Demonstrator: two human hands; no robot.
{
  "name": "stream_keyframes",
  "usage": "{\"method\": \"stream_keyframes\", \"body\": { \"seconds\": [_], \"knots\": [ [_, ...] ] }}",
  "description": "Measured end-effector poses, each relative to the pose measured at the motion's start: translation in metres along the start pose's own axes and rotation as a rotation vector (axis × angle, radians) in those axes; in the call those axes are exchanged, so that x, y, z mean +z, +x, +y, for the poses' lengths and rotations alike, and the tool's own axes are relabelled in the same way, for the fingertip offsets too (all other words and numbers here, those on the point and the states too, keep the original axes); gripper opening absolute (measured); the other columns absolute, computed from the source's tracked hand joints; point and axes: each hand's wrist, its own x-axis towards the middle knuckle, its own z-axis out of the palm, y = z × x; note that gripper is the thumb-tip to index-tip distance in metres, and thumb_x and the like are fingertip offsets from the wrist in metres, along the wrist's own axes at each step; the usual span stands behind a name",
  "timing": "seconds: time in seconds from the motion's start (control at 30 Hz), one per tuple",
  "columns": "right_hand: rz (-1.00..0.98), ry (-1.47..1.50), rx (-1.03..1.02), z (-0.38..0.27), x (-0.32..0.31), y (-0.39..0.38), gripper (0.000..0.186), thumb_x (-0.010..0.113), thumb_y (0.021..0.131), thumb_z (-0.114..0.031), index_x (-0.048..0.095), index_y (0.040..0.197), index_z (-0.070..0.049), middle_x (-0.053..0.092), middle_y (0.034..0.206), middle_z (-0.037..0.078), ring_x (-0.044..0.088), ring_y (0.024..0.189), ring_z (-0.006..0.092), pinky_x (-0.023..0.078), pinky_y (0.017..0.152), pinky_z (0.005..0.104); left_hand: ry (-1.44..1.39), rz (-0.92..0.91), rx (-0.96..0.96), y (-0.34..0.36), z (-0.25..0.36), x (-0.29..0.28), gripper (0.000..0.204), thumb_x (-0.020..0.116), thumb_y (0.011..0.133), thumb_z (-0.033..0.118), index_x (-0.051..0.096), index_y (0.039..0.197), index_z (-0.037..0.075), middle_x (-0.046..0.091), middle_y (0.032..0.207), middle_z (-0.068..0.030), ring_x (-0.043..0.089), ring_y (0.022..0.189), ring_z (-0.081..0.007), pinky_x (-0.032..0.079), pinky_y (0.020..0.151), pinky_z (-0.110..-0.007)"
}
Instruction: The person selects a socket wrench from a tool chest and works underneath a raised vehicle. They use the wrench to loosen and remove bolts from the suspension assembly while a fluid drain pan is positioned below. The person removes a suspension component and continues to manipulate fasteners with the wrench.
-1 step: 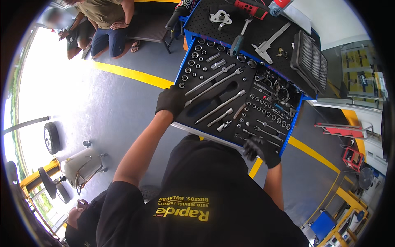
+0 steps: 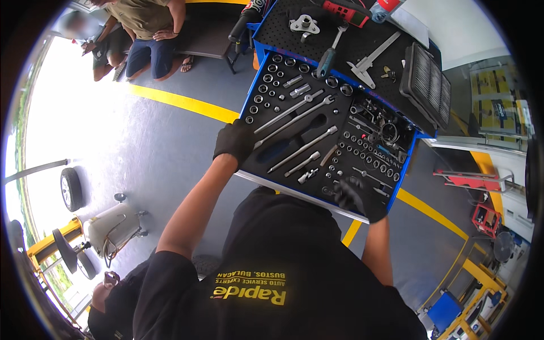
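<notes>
A blue-framed tool drawer (image 2: 294, 194) with black foam stands pulled out in front of me. My left hand (image 2: 234, 141), in a black glove, grips the drawer's left edge near the front corner; its fingertips are partly hidden. Over the front right part hovers my right hand (image 2: 361, 198), also gloved, with fingers apart and nothing visible in them. Small sockets and wrenches lie beneath and beside it. Toward the left, the foam holds a long wrench (image 2: 297, 120), an extension bar (image 2: 304, 148) and a dark screwdriver-shaped recess (image 2: 314, 129). A universal joint (image 2: 307, 176) lies near the front edge.
Behind the drawer, the perforated cart top carries a ratchet (image 2: 328, 56), a caliper (image 2: 371, 61), a three-legged puller (image 2: 305, 24) and an air filter (image 2: 426, 85). Two people sit on a bench (image 2: 207, 42) at far left. A wheel and a white tank (image 2: 107, 231) stand left.
My right hand has shifted slightly over the drawer's front right part, covering some small wrenches there. My left hand stays on the drawer edge.
</notes>
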Motion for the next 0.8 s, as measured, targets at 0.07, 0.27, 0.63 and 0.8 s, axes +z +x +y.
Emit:
{"method": "stream_keyframes", "body": {
  "seconds": [0.07, 0.27, 0.63, 0.8],
  "knots": [
    [0.201, -0.103, -0.142, -0.044, 0.006, 0.061, 0.035, 0.064, 0.102, -0.041, 0.067, 0.105, -0.006, 0.067, 0.084, 0.003, 0.064, 0.070, 0.0101, 0.052, 0.066, 0.0242, 0.021, -0.002, 0.004, -0.014, -0.003, 0.002, 0.020, 0.062, 0.093, 0.024, 0.075, 0.099, 0.010, 0.073, 0.101, -0.0193, 0.071, 0.094, -0.0380, 0.057, 0.083, -0.049],
    [0.378, -0.866, -0.724, -0.124, 0.077, 0.244, 0.035, 0.070, 0.094, -0.033, 0.067, 0.116, -0.006, 0.072, 0.098, 0.015, 0.071, 0.088, 0.0278, 0.056, 0.080, 0.0419, -0.081, 0.112, 0.013, -0.025, -0.004, 0.008, 0.019, 0.059, 0.096, 0.023, 0.074, 0.102, 0.012, 0.070, 0.103, -0.0179, 0.068, 0.093, -0.0395, 0.055, 0.085, -0.048],
    [0.544, -1.326, -0.920, -0.168, 0.066, 0.325, 0.039, 0.067, 0.089, -0.022, 0.066, 0.124, -0.006, 0.071, 0.117, 0.022, 0.069, 0.108, 0.0398, 0.055, 0.094, 0.0497, -1.370, 0.424, 0.004, -0.055, -0.068, 0.058, 0.027, 0.062, 0.102, 0.022, 0.068, 0.122, 0.006, 0.067, 0.104, -0.0093, 0.065, 0.096, -0.0234, 0.054, 0.085, -0.039],
    [0.050, -1.184, -1.218, -0.184, 0.047, 0.340, 0.049, 0.070, 0.089, -0.024, 0.062, 0.134, -0.005, 0.069, 0.131, 0.020, 0.066, 0.120, 0.0390, 0.053, 0.100, 0.0454, -2.430, 0.851, -0.390, -0.144, -0.142, 0.095, 0.034, 0.058, 0.105, 0.022, 0.058, 0.132, 0.002, 0.063, 0.105, -0.0084, 0.062, 0.099, -0.0227, 0.053, 0.087, -0.037]
  ]
}}
